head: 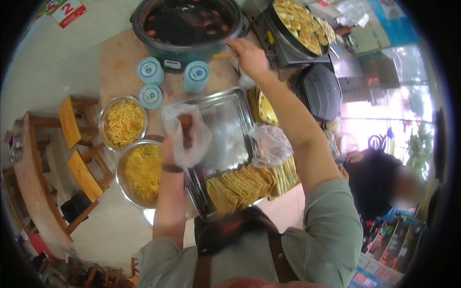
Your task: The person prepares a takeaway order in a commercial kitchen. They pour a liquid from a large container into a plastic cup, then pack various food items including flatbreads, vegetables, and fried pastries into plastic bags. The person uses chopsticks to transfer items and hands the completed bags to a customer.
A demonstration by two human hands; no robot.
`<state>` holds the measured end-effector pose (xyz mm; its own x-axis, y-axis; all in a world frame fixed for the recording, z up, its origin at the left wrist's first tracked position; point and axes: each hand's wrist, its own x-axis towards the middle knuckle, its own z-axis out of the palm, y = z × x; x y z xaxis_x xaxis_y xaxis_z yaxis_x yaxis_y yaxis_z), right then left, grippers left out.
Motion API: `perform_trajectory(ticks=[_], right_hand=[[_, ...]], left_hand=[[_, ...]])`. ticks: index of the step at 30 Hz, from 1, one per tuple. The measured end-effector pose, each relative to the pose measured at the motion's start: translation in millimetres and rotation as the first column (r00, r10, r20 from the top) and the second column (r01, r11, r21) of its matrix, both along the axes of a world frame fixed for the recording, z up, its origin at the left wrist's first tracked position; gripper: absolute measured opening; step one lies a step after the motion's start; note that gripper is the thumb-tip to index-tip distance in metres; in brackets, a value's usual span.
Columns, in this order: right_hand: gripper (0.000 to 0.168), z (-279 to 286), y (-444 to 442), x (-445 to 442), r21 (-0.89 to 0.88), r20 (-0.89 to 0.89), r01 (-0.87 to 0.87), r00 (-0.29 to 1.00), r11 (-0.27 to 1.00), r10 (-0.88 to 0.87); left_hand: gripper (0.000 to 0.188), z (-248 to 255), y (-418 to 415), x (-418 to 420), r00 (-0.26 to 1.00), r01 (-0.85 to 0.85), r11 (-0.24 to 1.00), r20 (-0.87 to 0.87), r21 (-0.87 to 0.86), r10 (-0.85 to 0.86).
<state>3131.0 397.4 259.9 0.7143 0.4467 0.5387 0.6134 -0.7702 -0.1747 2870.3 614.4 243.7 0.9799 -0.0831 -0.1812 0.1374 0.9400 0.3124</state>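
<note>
My left hand (168,150) grips a thin plastic bag (196,144) above the left side of a metal tray. Inside the bag is something brown and rounded that looks like an egg (186,122). My right hand (250,57) reaches out to the near right rim of a large dark pot (169,46), its fingers blurred and curled. An orange stick-like handle (224,56) shows beside those fingers; whether they hold it, I cannot tell. Several brown eggs (207,23) sit in the pot's dark liquid. Stacked flatbreads (239,185) lie at the near end of the tray (225,122).
Three lidded blue cups (196,76) stand before the pot. Two steel bowls of shredded food (124,122) are at left. A round pan of browned food (300,25) is at upper right, above a dark lid-shaped appliance (320,91). Another person (374,183) is at right.
</note>
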Motion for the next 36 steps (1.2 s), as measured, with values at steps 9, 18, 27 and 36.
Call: perform_trajectory(ticks=[9, 18, 27, 36], right_hand=[[0.021, -48.0, -52.4, -81.4, 0.289, -0.541, 0.624, 0.732, 0.726, -0.414], [0.018, -169.8, -16.3, -164.9, 0.431, -0.897, 0.839, 0.439, 0.331, 0.054], [0.026, -222.3, -71.7, -277.8, 0.212, -0.903, 0.582, 0.424, 0.785, -0.07], [0.045, -30.4, -121.0, -418.6, 0.284, -0.295, 0.92, -0.184, 0.27, 0.937]], left_hand=[[0.055, -11.9, -26.0, -109.4, 0.971, 0.225, 0.974, -0.083, 0.009, -0.224], [0.058, -27.1, -28.3, -169.2, 0.91, 0.224, 0.971, -0.376, 0.088, -0.176], [0.055, -55.3, -39.1, -184.9, 0.894, 0.311, 0.946, -0.368, 0.094, -0.258], [0.034, -28.4, -148.8, -164.2, 0.928, 0.343, 0.933, -0.116, -0.105, -0.354]])
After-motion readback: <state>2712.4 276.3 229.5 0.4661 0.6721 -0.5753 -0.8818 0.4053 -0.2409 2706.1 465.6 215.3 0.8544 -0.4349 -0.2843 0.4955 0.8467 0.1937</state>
